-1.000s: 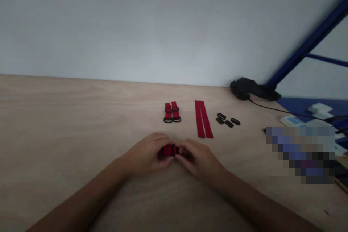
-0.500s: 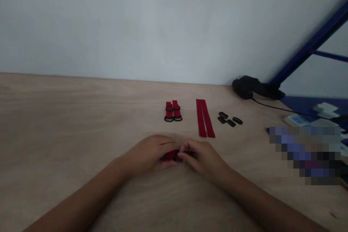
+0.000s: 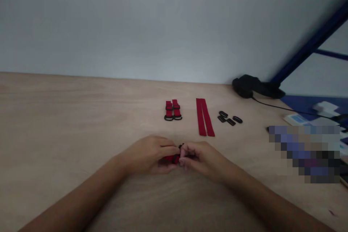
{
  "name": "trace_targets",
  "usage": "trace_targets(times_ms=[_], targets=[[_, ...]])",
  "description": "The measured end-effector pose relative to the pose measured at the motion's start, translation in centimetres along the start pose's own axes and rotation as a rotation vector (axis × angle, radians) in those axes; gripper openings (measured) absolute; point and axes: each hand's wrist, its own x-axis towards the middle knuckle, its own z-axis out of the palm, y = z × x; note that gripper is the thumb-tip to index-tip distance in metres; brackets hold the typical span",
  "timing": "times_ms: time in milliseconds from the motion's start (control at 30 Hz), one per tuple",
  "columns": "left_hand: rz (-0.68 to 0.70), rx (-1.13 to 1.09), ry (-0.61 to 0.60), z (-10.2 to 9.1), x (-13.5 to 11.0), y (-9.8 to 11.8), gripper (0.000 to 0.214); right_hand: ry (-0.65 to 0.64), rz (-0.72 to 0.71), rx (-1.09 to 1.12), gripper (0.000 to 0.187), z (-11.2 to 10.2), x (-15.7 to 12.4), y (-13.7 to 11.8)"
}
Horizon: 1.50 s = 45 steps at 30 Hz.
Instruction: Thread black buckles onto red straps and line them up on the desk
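Observation:
My left hand (image 3: 152, 154) is closed around a red webbing strap (image 3: 169, 158), most of which its fingers hide. At the strap's right end a black buckle (image 3: 176, 159) shows between the two hands. Thumb and fingertips of my right hand (image 3: 197, 156) pinch together at that buckle end; the exact part they grip is partly covered. Just beyond the hands lie two red straps fitted with black buckles and rings (image 3: 173, 110), side by side. Two plain red strips (image 3: 204, 117) lie flat to their right.
Several loose black buckles (image 3: 227, 119) lie right of the strips. A black object with a cable (image 3: 246, 86) rests by the wall at the back right. White packages (image 3: 297, 119) and a blurred-out patch (image 3: 304, 154) are at the right edge of the wooden table (image 3: 81, 116).
My right hand has shifted slightly right, and more of the black buckle and red strap now shows between the hands. The laid-out pieces have stayed put.

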Motion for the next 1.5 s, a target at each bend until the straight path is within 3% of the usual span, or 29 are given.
trace_targets(times_ms=[300,467,567,733,833,967,1100,1233,1400,1500], targets=[[0.064,0.077,0.065,-0.2,-0.2,0.2,0.035,-0.039,0.121,0.337,0.021,-0.1,-0.1,-0.1],[0.025,-0.028,0.071,0.1,-0.2,0.2,0.031,0.043,0.100,0.300,0.023,0.4,-0.1,-0.1],[0.038,-0.124,0.069,0.1,-0.2,0.3,0.030,-0.047,0.122,0.293,0.023,-0.1,-0.3,-0.5],[0.104,-0.272,0.117,-0.1,-0.1,0.7,0.033,-0.259,0.139,0.547,0.028,-1.4,-0.4,-0.5],[0.086,-0.323,0.103,-0.4,-0.1,0.8,0.031,-0.313,0.142,0.655,0.031,-1.8,-0.3,0.2],[0.024,-0.366,0.104,-0.8,0.0,0.8,0.029,-0.233,0.100,0.739,0.035,-1.9,-0.3,0.6],[-0.117,-0.434,0.186,-0.6,-0.1,0.8,0.028,-0.044,-0.035,0.599,0.031,-1.6,-0.4,0.2],[-0.266,-0.652,0.271,0.0,-0.1,1.0,0.029,0.089,-0.099,0.365,0.056,-0.9,-0.4,-0.1],[-0.316,-0.753,0.356,0.5,-0.2,1.0,0.033,0.183,-0.117,0.127,0.027,-0.3,-0.2,0.0],[-0.301,-0.772,0.409,0.4,-0.5,0.5,0.053,0.251,-0.151,-0.001,0.019,-0.5,-0.3,-0.3]])
